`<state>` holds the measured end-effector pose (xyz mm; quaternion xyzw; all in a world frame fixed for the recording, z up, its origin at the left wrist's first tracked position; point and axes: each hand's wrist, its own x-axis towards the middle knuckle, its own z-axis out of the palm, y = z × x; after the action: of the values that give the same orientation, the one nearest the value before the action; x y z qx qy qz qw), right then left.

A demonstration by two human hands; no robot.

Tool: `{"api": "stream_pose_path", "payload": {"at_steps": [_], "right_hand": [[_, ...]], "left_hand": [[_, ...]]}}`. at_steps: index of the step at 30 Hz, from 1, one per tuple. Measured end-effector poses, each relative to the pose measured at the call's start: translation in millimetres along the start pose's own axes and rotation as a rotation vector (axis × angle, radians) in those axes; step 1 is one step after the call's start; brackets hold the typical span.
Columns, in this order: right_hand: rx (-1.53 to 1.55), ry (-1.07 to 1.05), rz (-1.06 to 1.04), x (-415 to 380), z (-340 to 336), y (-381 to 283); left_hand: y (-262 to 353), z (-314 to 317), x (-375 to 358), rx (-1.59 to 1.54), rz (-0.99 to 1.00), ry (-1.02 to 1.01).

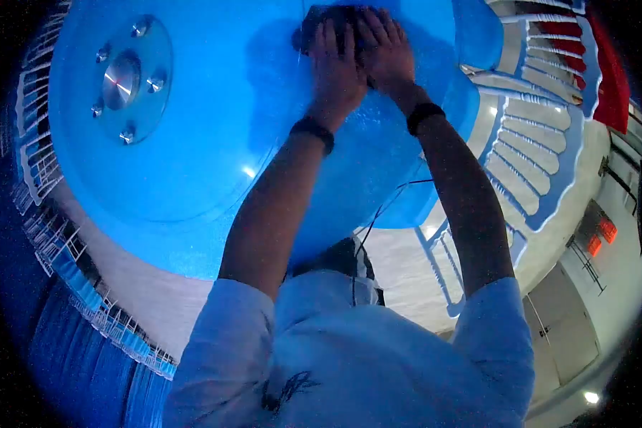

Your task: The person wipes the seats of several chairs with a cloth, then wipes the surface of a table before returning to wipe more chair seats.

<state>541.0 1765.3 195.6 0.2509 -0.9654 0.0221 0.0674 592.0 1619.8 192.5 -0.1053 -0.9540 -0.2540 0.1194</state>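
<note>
Both arms reach forward over a round table with a blue cover point(214, 128). My left hand point(337, 71) lies with its fingers spread on a dark, bunched item point(308, 32), which looks like cloth. Beside it, my right hand point(389, 53) rests on the same dark item, fingers also spread and pointing away from me. The two hands nearly touch at the thumbs. What lies under the palms is hidden. Each wrist has a dark band.
A clear round disc point(150, 114) with a shiny metal hub stands at the table's left. White chairs point(528, 153) are on the right, close to the table. A thin dark cable point(381, 210) hangs near my body. More chairs and blue drapes point(71, 357) are at the left.
</note>
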Motion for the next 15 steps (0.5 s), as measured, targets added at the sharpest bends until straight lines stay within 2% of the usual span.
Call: {"api": "stream_pose_path", "payload": {"at_steps": [5,8,15], "right_hand": [[0.198,0.051,-0.013,-64,-16,-53],[0.211,-0.065,0.035,-100,-47,-101],[0.247,-0.126,0.042,-207,-80,-235]], "left_hand": [[14,-41,-74,0.001,-0.051,-0.061],[17,-64,-132,-0.021,-0.067,-0.093],[6,-116,-299,-0.062,-0.113,-0.224]]}}
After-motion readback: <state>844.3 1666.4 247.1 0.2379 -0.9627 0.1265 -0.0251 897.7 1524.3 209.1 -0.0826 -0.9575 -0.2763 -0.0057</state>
